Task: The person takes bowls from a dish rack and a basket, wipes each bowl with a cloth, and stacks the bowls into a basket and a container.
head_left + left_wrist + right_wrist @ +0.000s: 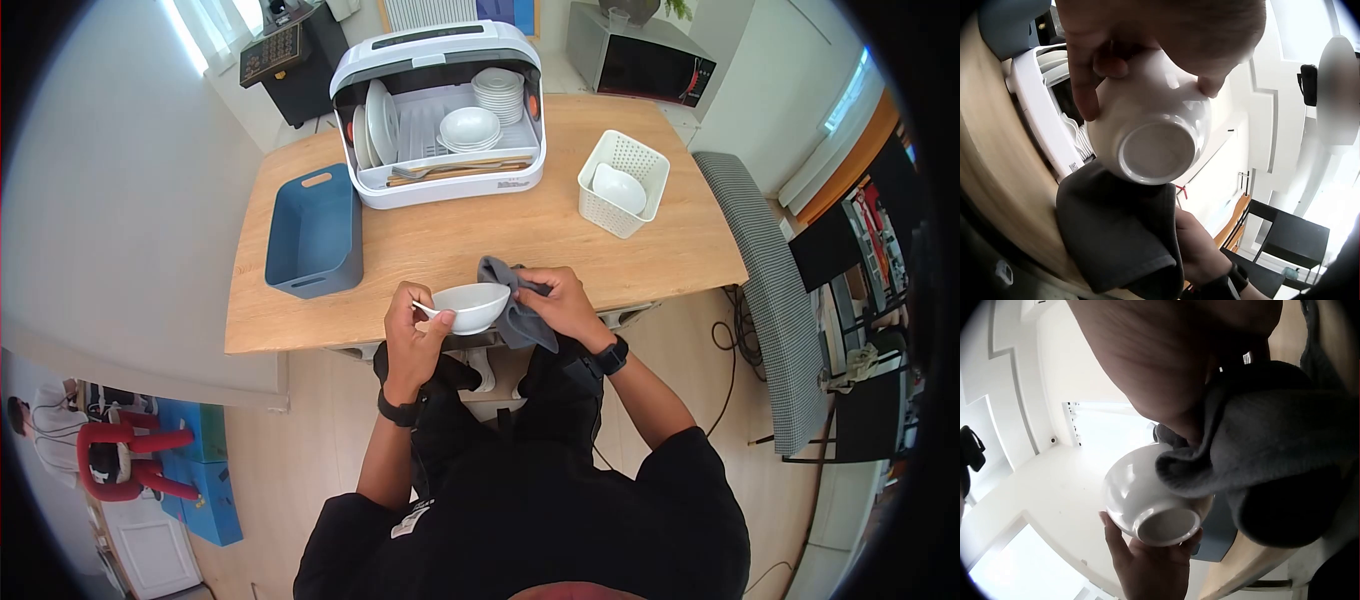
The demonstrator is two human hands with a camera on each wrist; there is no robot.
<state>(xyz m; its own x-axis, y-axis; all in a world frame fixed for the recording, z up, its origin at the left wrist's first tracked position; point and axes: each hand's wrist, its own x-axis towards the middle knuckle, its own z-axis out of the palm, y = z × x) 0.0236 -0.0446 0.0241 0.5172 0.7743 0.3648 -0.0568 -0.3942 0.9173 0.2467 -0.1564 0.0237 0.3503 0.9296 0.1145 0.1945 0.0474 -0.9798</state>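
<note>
My left hand (pixel 408 345) grips a white bowl (pixel 468 312) by its side, just off the table's front edge. The bowl is tilted, and its round foot (pixel 1159 153) faces the left wrist camera. Opposite it, my right hand (pixel 562 302) holds a bunched grey cloth (pixel 522 328) between thumb and fingers. One fold of the cloth (pixel 1188 472) lies against the bowl's rim in the right wrist view, while the rest hangs down. Some of the right hand's fingers are hidden behind the cloth.
A white dish dryer (pixel 455 190) with plates, bowls and chopsticks stands open at the back of the table (pixel 420 240). To its left is a blue bin (pixel 312 285); to its right, a white perforated basket (pixel 605 212) contains a white bowl (pixel 620 188).
</note>
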